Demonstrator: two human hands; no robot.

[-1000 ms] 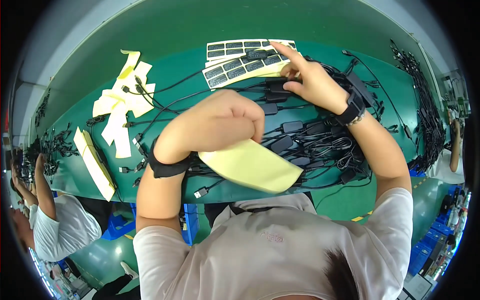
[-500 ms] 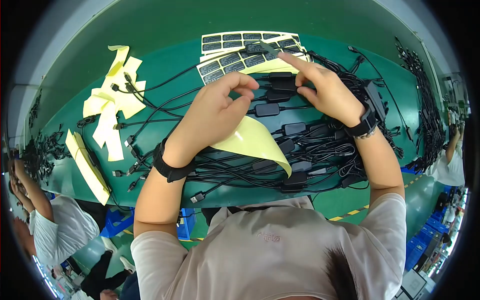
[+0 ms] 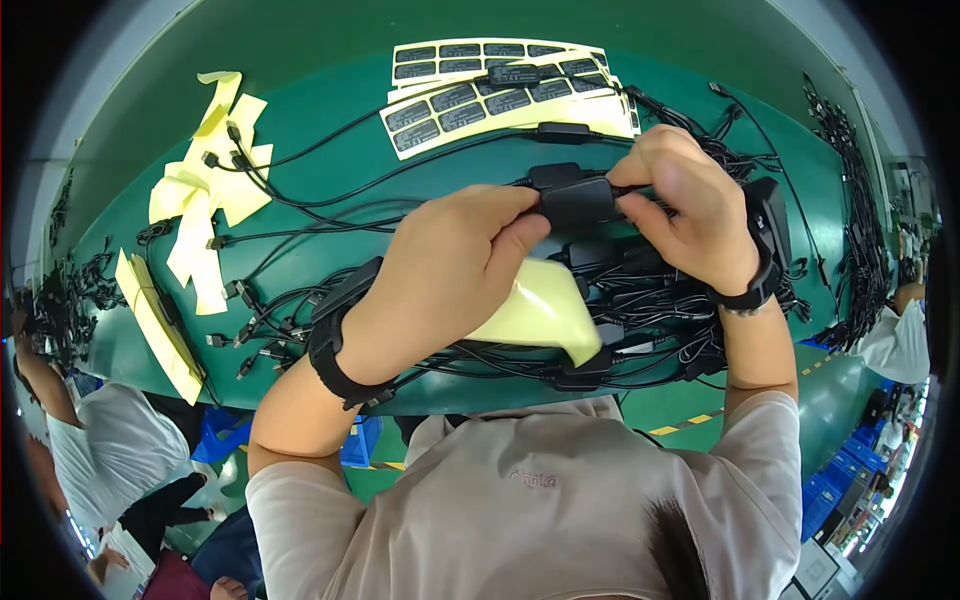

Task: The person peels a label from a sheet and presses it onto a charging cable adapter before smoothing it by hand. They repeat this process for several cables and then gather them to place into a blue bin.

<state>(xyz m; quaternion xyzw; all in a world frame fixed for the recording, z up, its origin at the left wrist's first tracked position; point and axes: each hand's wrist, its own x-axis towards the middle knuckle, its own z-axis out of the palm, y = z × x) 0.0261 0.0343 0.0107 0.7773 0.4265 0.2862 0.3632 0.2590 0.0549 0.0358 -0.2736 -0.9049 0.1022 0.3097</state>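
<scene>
Bright, even light; fisheye, black corners.
Table (image 3: 320,118) edges bend; yellow sheet (image 3: 540,312) shiny, lower tip blurred; rim soft.

And it's two hands (image 3: 450,265) (image 3: 690,205) on one black box (image 3: 580,201), two black wrist straps (image 3: 328,352) (image 3: 763,287), at least two label sheets (image 3: 455,110), and cables (image 3: 864,245) beyond counting

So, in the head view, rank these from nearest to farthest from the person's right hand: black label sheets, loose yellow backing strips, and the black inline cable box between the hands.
1. Black inline cable box: at the right hand's fingertips, on its left.
2. Black label sheets: ahead and left.
3. Loose yellow backing strips: far left.
</scene>
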